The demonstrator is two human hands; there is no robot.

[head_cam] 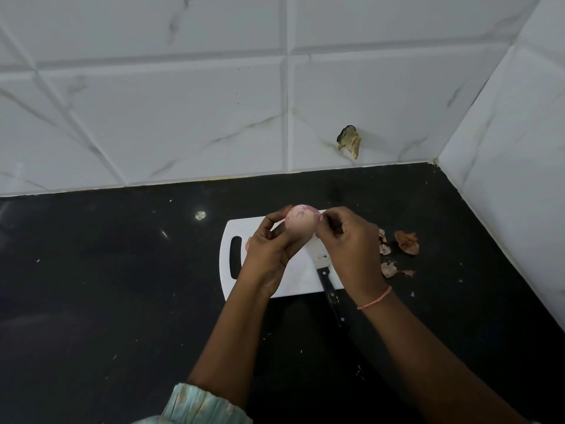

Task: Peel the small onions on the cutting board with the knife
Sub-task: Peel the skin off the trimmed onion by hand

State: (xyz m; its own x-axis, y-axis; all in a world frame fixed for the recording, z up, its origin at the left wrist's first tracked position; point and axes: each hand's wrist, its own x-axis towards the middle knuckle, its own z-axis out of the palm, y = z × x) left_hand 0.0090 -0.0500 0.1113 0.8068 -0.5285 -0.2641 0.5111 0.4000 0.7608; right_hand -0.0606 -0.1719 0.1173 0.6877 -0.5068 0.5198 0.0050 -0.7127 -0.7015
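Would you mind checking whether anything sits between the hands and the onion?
Nothing visible does: the left hand already holds the onion and the right hand pinches at its side, above the board.

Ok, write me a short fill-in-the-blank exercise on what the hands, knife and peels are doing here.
1. The onion is held above the white ____ by the left hand and the right hand.
2. The knife is held by ____ hand.
3. Loose peels lie on the black ____, to the right of the board.
4. A pink band circles the ____ wrist.

Missing words: cutting board; neither; counter; right
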